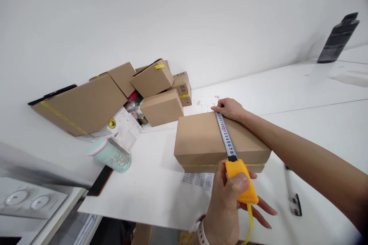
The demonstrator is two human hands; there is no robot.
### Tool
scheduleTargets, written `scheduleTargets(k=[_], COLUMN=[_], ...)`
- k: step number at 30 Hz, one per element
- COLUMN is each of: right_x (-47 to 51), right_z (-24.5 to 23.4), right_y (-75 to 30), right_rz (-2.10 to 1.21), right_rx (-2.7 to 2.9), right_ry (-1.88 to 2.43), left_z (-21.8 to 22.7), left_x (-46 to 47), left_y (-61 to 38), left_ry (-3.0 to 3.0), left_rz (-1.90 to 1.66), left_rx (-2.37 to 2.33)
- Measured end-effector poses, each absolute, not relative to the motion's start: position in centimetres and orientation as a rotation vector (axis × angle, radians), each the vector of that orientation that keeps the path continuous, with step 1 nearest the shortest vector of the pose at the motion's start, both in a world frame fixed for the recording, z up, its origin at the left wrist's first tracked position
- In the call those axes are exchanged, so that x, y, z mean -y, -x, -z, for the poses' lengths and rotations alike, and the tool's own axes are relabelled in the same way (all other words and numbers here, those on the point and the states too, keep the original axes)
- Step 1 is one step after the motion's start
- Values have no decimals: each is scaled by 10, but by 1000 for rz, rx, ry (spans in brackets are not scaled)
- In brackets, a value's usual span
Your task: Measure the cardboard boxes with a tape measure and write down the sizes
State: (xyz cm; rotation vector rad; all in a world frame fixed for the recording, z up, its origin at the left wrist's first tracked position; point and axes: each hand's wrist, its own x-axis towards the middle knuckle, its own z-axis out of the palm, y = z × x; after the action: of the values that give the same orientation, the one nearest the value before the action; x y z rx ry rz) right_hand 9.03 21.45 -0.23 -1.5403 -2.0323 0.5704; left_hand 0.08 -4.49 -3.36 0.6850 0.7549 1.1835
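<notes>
A closed brown cardboard box (201,138) lies on the white table (316,130) in front of me. My left hand (225,203) is closed around a yellow tape measure case (240,183) at the box's near edge. Its steel blade (225,136) runs across the top of the box. At the far edge my right hand (229,108) pins the blade's end down with its fingertips. A yellow strap hangs from the case below my left hand.
Several smaller cardboard boxes (155,80) and a large flat carton (83,105) are piled at the back left against the wall. A mint tumbler (110,155) lies on its side. A printed slip (198,179), a pen (293,193) and a black phone (99,181) rest nearby.
</notes>
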Motion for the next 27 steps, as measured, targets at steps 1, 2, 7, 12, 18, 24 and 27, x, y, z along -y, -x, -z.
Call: scheduleTargets(k=[1, 2, 7, 12, 18, 24, 27], right_x=[-214, -214, -210, -195, -125, -59, -55], right_z=[3, 3, -1, -11, 13, 45, 39], right_y=[-90, -90, -90, -117, -183, -191, -183], right_rz=[-578, -588, -637, -873, -955, -936, -828], right_rx=[2025, 2018, 1967, 1494, 1251, 1581, 1711], right_ry=[1535, 1528, 1440, 1141, 1181, 1222, 1142], left_z=[34, 34, 29, 21, 36, 53, 46], left_x=[45, 44, 41, 63, 97, 78, 64], left_y=[-1, -1, 2, 26, 103, 141, 143], left_ry=[-689, -693, -713, -858, -1097, -870, -819], left_rz=[-1181, -1181, -1190, -1318, -1789, -1683, -1595], left_rx=[-754, -750, -726, -698, -1112, -1219, -1124])
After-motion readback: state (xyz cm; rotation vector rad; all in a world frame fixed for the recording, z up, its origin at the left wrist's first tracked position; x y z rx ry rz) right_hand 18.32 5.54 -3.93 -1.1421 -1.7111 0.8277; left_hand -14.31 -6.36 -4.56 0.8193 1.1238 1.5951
